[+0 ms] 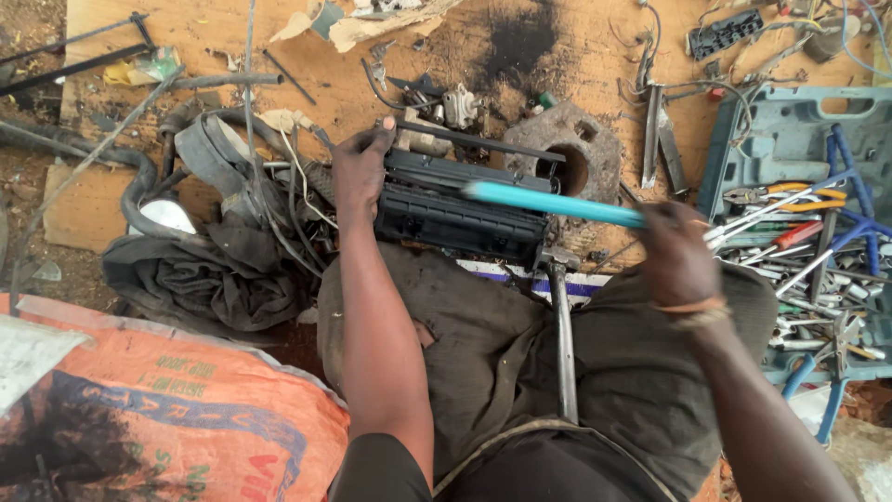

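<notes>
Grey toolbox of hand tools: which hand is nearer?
Right. The right hand, gripping a blurred turquoise rod, is just beside the toolbox; the left hand rests on the black plastic housing, far across.

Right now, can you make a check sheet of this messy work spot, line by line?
Surface: brown wooden board on the dirt, with a black burnt stain.
Job's things: black plastic part lying in front of the knees; light blue stick, blurred, above it.
Clutter: round rusty metal piece, hammer, blue tool case full of pliers and screwdrivers, orange sack.
Grippers: left hand presses on the black part's left end; right hand grips the stick.
Cables: thin wires and black rubber tubes heaped at left.
Surroundings: bare dirt and metal rods at far left.
</notes>
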